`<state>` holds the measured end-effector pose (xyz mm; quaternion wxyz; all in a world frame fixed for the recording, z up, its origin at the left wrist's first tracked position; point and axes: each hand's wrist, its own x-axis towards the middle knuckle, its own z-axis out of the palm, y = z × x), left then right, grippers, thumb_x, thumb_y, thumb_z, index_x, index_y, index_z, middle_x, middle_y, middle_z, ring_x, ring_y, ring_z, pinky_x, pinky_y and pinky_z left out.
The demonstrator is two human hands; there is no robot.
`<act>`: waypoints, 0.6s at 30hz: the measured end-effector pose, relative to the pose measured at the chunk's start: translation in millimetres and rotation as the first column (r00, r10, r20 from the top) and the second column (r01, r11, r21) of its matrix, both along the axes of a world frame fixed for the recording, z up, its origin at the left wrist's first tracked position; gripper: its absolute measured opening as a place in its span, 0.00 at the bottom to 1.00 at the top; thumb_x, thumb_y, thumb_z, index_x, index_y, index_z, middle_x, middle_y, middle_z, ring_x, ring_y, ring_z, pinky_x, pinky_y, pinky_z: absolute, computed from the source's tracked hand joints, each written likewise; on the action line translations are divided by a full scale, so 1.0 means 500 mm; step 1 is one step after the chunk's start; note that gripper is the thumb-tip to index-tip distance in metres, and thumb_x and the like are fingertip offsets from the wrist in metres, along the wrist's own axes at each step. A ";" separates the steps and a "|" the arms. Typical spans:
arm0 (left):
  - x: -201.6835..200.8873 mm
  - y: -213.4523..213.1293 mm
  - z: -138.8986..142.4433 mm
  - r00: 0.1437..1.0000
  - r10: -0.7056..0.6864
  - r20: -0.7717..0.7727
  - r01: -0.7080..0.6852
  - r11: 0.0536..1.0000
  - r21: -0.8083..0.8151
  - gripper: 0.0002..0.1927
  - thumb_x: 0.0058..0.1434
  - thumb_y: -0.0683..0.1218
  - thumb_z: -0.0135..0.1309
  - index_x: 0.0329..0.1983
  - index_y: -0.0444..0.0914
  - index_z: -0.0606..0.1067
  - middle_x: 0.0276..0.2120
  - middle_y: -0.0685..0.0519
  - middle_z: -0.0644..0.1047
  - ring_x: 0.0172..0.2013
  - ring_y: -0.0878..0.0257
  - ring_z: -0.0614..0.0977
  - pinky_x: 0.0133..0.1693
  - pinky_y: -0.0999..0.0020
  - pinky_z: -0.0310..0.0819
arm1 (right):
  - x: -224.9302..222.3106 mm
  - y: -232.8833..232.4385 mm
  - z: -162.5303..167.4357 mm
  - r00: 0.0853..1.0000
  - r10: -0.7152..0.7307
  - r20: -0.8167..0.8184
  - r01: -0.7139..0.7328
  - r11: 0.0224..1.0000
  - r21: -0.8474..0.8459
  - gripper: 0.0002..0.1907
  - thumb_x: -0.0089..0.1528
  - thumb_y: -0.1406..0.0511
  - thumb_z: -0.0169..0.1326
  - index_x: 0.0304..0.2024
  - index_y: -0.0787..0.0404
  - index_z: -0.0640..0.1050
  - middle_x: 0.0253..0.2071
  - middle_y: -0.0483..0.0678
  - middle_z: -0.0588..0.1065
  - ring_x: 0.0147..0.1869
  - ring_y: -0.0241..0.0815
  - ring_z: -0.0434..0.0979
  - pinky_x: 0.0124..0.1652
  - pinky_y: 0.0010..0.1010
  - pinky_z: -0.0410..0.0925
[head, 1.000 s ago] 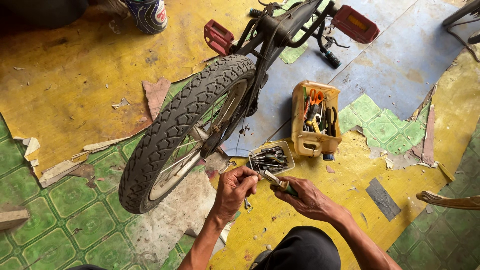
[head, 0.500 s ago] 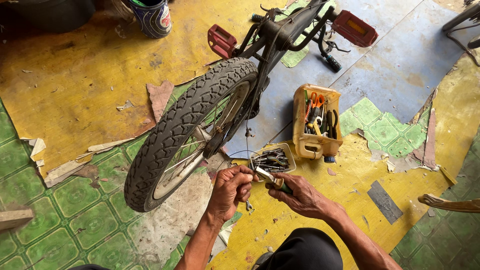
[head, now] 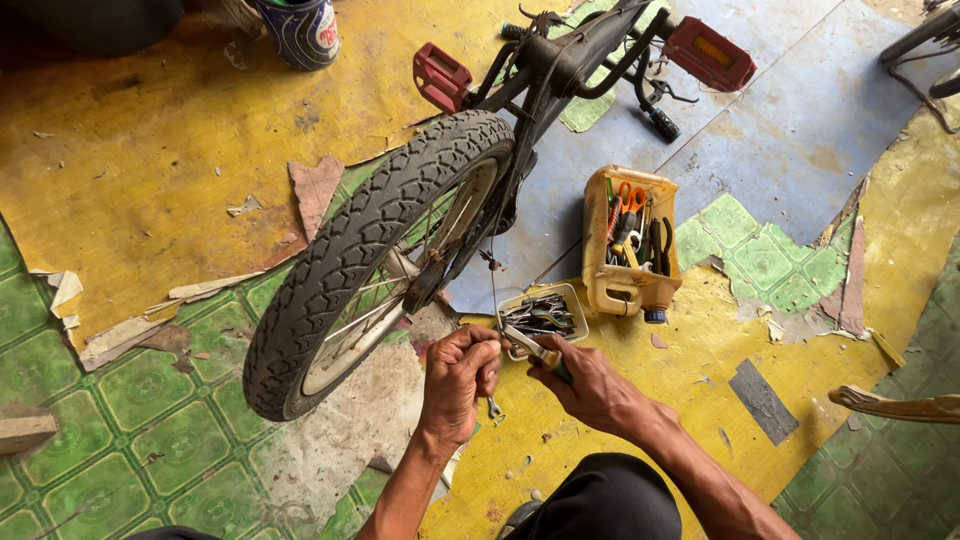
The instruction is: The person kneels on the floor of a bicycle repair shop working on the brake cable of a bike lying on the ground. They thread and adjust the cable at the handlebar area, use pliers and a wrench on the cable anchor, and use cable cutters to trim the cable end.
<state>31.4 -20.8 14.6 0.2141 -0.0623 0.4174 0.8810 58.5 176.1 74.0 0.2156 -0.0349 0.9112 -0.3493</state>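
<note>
Hands at upturned bike wheel (head: 375, 265): knobbly black tyre, thin spokes.
Left hand (head: 460, 378) fisted on thin cable (head: 492, 290); right hand (head: 590, 385) clamps pliers (head: 530, 347).

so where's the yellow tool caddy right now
In the head view the yellow tool caddy sits right of the bike wheel, just beyond the small tray of bits.

A worn vinyl floor (head: 150, 150) covers the ground in peeling yellow, green tile-patterned (head: 90, 420) and blue (head: 800, 120) sheets, torn to bare grey concrete (head: 370, 400). Daylight falls evenly; a curved wooden piece (head: 895, 405) juts in at right.
</note>
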 end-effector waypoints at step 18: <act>0.017 0.024 -0.017 0.960 0.183 -0.210 -0.241 0.926 -0.292 0.06 0.64 0.41 0.55 0.30 0.37 0.77 0.17 0.63 0.65 0.19 0.76 0.61 0.21 0.79 0.54 | 0.010 0.001 -0.033 0.889 0.122 -0.442 -0.057 0.986 0.158 0.22 0.63 0.68 0.56 0.58 0.67 0.68 0.42 0.61 0.77 0.38 0.61 0.80 0.35 0.46 0.73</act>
